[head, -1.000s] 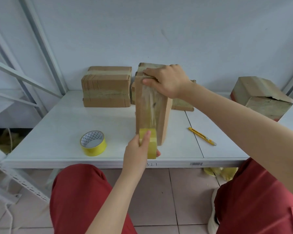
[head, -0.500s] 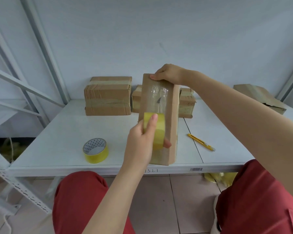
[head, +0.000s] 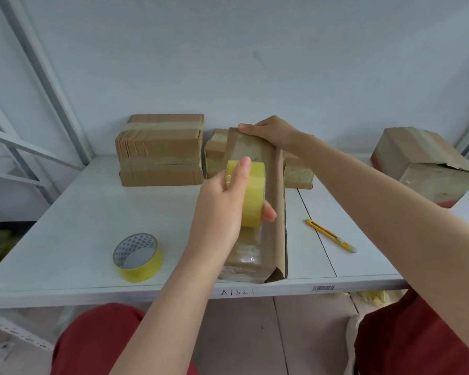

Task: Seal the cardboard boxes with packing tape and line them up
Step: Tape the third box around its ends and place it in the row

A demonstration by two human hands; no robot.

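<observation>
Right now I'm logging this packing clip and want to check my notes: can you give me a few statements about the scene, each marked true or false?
1. The left hand grips a yellow tape roll on top of the box. True.
2. The right hand holds the knife. False: it holds the far end of the box, and the knife lies on the table, to the right of the box.
3. A spare roll lies on the table to the left of the box. True.
4. The box lies at the back, against the wall. False: its near end is at the table's front edge.
</observation>
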